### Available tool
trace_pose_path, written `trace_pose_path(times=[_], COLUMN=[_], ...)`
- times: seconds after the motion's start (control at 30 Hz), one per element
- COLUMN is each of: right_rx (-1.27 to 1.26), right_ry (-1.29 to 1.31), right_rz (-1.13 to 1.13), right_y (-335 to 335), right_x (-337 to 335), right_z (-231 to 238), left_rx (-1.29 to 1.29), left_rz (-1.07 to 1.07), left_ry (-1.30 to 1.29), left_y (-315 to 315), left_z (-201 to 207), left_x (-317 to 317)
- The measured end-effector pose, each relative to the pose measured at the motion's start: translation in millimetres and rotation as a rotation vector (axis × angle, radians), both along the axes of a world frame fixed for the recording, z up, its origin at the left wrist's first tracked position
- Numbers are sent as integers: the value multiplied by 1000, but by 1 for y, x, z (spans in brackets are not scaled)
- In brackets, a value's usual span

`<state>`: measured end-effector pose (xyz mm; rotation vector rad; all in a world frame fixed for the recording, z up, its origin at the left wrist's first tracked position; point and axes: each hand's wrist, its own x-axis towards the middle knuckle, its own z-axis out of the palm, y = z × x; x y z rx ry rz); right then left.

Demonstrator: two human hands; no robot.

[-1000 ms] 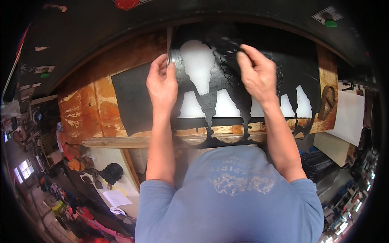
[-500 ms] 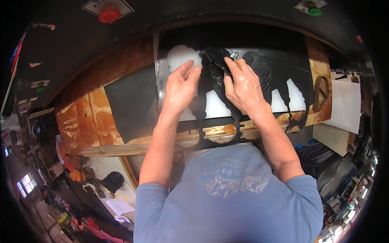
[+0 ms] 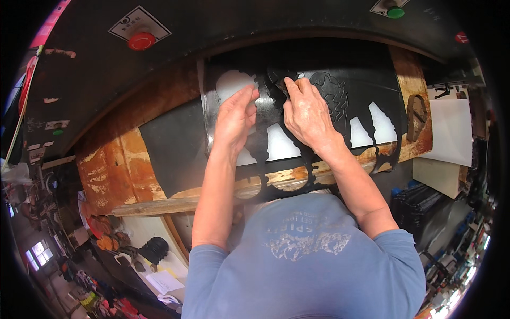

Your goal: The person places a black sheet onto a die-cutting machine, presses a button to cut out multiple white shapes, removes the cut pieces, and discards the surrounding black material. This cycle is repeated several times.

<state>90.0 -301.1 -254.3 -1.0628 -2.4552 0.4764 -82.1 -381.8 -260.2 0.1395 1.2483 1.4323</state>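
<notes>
A black sheet [image 3: 366, 69] with shapes cut through it lies before me, its ragged strips reaching over the near edge of the wooden board [image 3: 127, 159]. White shows through the openings. My right hand [image 3: 311, 114] is closed, thumb and fingertips gripping a dark cut piece [image 3: 273, 85] that the hand partly covers. To its right, more cut outlines [image 3: 332, 93] are visible in the sheet. My left hand [image 3: 236, 117] is closed beside a rounded white opening [image 3: 228, 82], its fingertips pressed together; whatever they may hold cannot be made out.
A sole-shaped cutting die [image 3: 417, 117] rests on the board's right end. A plain black sheet [image 3: 172, 143] lies left. Overhead, a dark machine beam carries a red button [image 3: 142, 41] and a green button [image 3: 396, 13]. A white panel [image 3: 449, 130] stands at right.
My left fingers have closed together from a looser curl. My right hand has shifted slightly left with the dark piece, which now sits lower and shows less. The view has tilted a little.
</notes>
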Motion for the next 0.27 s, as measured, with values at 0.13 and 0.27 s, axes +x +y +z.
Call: trace_pose_path(times=[0.13,0.27], right_rx=[-23,-98], right_ry=[6,-36], right_rz=[-11,-60], right_y=[1,2], right_x=[-4,-12], right_z=[0,4], left_rx=[49,290], left_rz=[1,-44], left_ry=[-77,-128], left_y=[5,17], left_z=[-11,-42], left_x=[-5,-9])
